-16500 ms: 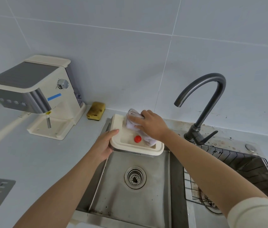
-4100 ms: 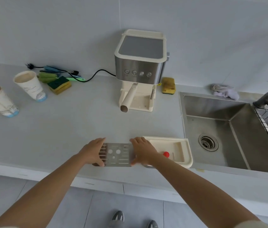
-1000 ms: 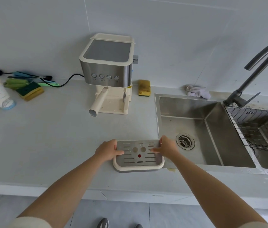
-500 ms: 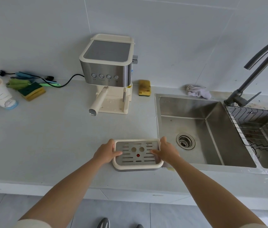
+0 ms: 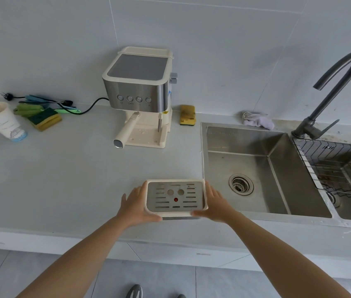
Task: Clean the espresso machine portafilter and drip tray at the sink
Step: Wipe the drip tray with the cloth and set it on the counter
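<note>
One drip tray (image 5: 176,214), grate (image 5: 191,197) seated, sits at the near counter edge, just left of the sink (image 5: 245,155). Your left hand (image 5: 135,205) and right hand (image 5: 215,204) clasp its sides, fingers nearly straight, thumbs hooked round its near wall. Next, probably carry it level to the espresso machine (image 5: 140,91) at the far side.

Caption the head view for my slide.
Left hand and right hand hold the grate-topped drip tray at the counter edge beside the sink, espresso machine behind.

Pale tiled wall (image 5: 213,50), grey countertop (image 5: 62,179)
</note>
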A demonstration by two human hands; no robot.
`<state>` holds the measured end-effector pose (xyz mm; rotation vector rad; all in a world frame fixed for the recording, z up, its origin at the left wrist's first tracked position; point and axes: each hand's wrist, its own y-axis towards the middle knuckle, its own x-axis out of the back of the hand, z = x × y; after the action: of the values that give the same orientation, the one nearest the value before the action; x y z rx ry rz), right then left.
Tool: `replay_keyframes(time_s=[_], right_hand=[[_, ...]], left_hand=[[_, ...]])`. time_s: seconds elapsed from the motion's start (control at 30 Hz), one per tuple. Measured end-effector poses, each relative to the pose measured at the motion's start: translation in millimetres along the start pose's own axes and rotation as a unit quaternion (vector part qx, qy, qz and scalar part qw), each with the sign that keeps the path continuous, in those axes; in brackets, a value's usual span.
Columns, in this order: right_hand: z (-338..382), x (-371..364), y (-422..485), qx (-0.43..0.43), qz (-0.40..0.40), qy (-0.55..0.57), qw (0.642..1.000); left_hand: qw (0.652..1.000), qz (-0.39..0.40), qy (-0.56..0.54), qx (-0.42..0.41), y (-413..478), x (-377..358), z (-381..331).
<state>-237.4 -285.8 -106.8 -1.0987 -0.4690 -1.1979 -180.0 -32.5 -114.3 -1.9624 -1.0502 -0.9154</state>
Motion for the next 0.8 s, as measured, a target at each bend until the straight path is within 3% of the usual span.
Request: replay_keyframes(time_s=[0.17,0.33,0.6,0.8], right_hand=[[-3.5,-13.1,-4.5,0.019,0.009,0.005,1.0],[-3.2,-19.9,-5.0,0.034,-0.041,0.053,0.997],[7.1,-10.3,1.9,0.046,-0.043,0.1,0.993],[46.2,8.3,30.2,0.087,-0.078,0.132,0.984]], left_hand=[[0.998,0.021,0.049,0.03,-5.6,-15.9,-7.1],[0.996,-0.012,0.079,0.05,-5.0,-22.8,-12.1],[0.995,-0.023,-0.083,0.047,-3.2,-10.1,-5.0],[0.991,-0.061,-0.11,0.044,14.2,30.6,16.1]])
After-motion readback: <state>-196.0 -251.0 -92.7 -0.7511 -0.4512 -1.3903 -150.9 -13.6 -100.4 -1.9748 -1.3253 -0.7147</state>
